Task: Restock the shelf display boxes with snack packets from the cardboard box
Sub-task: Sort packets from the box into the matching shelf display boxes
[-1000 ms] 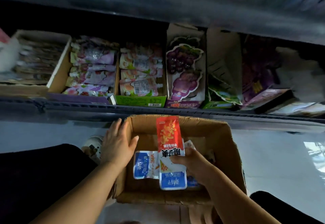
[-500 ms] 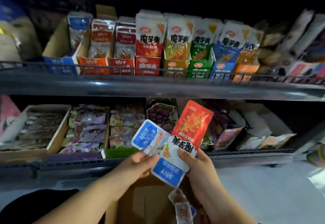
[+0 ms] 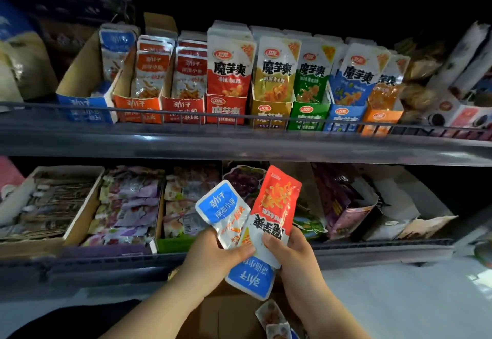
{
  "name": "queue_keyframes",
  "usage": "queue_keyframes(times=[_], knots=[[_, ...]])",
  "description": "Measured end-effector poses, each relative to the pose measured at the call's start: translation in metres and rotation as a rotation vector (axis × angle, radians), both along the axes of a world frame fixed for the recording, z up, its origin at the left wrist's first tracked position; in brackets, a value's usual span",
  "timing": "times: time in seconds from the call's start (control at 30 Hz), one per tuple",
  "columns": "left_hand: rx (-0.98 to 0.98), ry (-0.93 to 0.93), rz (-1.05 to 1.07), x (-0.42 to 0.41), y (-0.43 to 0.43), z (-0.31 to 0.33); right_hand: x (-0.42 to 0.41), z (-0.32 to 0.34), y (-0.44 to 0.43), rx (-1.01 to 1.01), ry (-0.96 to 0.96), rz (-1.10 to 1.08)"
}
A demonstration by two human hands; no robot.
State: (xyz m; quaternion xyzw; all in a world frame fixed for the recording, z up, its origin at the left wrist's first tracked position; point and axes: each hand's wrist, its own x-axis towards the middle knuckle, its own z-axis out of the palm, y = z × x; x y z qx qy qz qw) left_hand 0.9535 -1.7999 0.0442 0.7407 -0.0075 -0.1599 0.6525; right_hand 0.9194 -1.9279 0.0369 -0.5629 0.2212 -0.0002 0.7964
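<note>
The left hand (image 3: 213, 259) has its thumb and fingers curled round the lower end of a blue-and-white foil snack packet (image 3: 222, 209). The right hand (image 3: 295, 256) pinches the white end of a red-and-white foil snack packet (image 3: 278, 200) under its thumb. A second blue-and-white packet (image 3: 251, 280) pokes out below, between the two hands. It cannot be told for certain which hand bears it.

The three packets fan out from the fingers and overlap at the grip. The first blue one has its long axis leaning up and to the left. The red one rises nearly straight, tipped a little right, with its print upside down.

All three are held in front of the lower shelf, above the brown cardboard box (image 3: 226, 317). The coming move likely turns on matching colours on the dark upper shelf (image 3: 239, 144). The blue cardboard display box (image 3: 85, 111) stands up and well to the left, on the left hand's side. The red cardboard display box (image 3: 226, 111) stands almost straight above the hands, within reach of either. The red packet probably needs turning end for end to match the packets that stand there.
</note>
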Motion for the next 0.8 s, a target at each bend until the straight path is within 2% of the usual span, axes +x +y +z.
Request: queue_keyframes(times=[0.13, 0.43, 0.57, 0.8], knots=[[0.025, -0.001, -0.031, -0.003, 0.001, -0.001, 0.002, 0.0, 0.004, -0.041, 0.005, -0.09], [-0.178, 0.146, 0.067, -0.004, 0.001, 0.0, 0.009, 0.01, 0.01, -0.086, -0.019, -0.039], [-0.209, 0.182, 0.044, 0.002, 0.008, 0.007, 0.014, 0.024, 0.007, -0.188, -0.078, -0.143], [-0.189, 0.077, 0.055, 0.029, 0.028, 0.035, 0.018, 0.057, -0.021, -0.332, -0.193, -0.275]])
